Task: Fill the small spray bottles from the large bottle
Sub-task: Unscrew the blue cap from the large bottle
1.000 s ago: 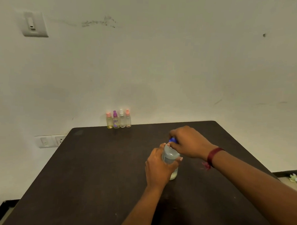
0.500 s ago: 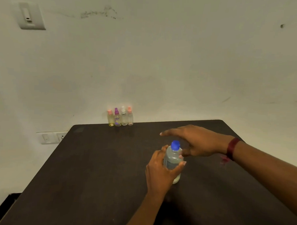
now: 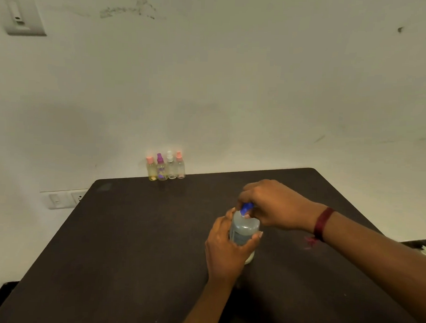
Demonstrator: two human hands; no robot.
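Note:
A large clear bottle point(image 3: 243, 229) with a blue cap point(image 3: 247, 207) stands upright near the middle of the dark table point(image 3: 130, 243). My left hand point(image 3: 227, 250) grips its body from the near side. My right hand point(image 3: 271, 203) comes from the right, and its fingers pinch the blue cap. Several small spray bottles point(image 3: 166, 166) with pink, purple and white tops stand in a row at the table's far edge against the wall.
A pale wall rises right behind the table. A wall socket point(image 3: 64, 198) sits left of the table's far corner, and a switch plate point(image 3: 23, 14) is high on the left. A red mark point(image 3: 309, 241) shows on the tabletop under my right wrist.
Half a second ago my right hand hovered flat above the cap with fingers spread. It has come back down and now pinches the cap. My left hand kept its hold on the bottle.

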